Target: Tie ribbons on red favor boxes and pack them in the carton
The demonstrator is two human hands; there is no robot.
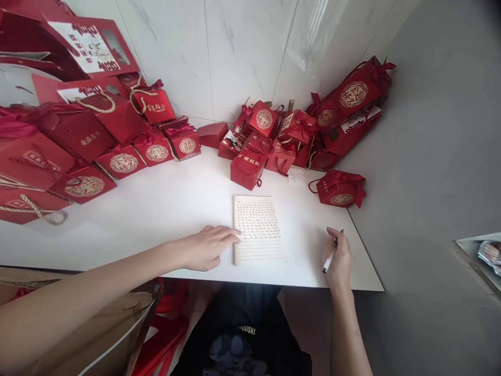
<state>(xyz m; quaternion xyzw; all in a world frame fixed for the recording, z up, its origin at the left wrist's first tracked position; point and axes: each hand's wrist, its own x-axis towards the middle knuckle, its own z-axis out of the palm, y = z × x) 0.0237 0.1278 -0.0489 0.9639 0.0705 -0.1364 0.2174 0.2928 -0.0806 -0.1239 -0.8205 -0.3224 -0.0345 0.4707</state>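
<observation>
A lined notebook (260,250) lies open-faced on the white table (176,193). Rows of small handwriting fill its upper part, and the lower lines are blank. My left hand (209,246) reaches in from the left, fingers stretched out, with the fingertips on the notebook's left edge beside the last written rows. To the right of the notebook, my right hand (338,256) rests near the table's right side. Its fingers are closed around a pen (329,261) with a white barrel and a black end, which slants across the palm.
Red gift boxes (157,152) with gold print and rope handles are piled at the left. More red boxes (247,168) stand along the tiled wall, and one box (340,188) sits apart at the right. A grey wall (422,172) borders the table's right side.
</observation>
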